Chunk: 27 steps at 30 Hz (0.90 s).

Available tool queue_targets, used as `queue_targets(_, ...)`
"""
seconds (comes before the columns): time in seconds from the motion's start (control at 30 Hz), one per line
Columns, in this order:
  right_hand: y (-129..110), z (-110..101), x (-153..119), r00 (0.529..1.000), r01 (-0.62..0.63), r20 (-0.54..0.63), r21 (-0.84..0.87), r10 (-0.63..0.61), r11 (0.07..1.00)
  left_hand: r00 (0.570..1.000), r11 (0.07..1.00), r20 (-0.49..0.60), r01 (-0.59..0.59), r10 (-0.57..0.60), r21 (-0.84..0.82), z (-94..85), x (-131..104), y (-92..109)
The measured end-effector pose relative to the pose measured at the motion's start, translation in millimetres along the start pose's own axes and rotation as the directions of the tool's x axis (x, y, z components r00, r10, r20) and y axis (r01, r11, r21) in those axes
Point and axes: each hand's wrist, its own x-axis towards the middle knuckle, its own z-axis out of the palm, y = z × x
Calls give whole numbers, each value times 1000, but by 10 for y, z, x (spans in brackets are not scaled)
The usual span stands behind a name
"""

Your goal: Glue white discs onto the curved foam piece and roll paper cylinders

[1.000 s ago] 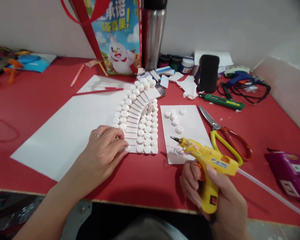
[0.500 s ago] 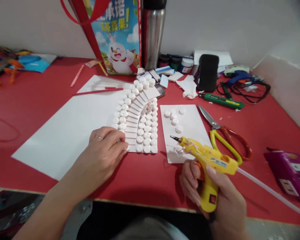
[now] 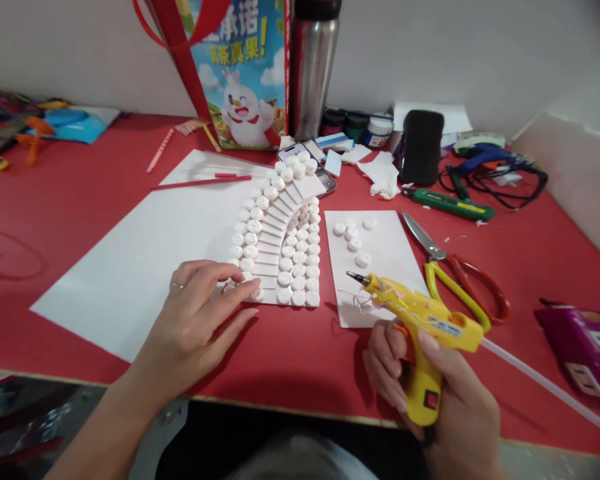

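My right hand is wrapped round a yellow hot glue gun, its metal nozzle pointing left and a clear glue stick trailing from its back. My left hand has its fingers spread and touches the round white discs at the lower left corner of a curved panel. Rows of discs line the panel's left edge, and a block of them covers its right side. Grey lines cross the curved strip between. Several loose discs lie on a small white card to the right.
A big white sheet lies under the panel's left side. Scissors and a green utility knife are on the right. Behind stand a paper bag, a steel bottle and paint jars; a phone lies partly under the panel.
My left hand's fingers have opened from a pinch at the panel's lower left corner and spread apart, showing the disc there. The glue gun stays in my right hand; the view has shifted slightly.
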Motion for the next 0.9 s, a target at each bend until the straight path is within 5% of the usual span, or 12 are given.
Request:
queue_targets(0.37,-17,20,16,1000,-1,-15,-20,0,1000,1000,997,-4,-16,16,-69,153,-35,-71)
queue_targets(0.9,-27,14,-13,999,12,-30,-28,-13,1000,997,987,-50,48,-56,-151,119,-42,-84)
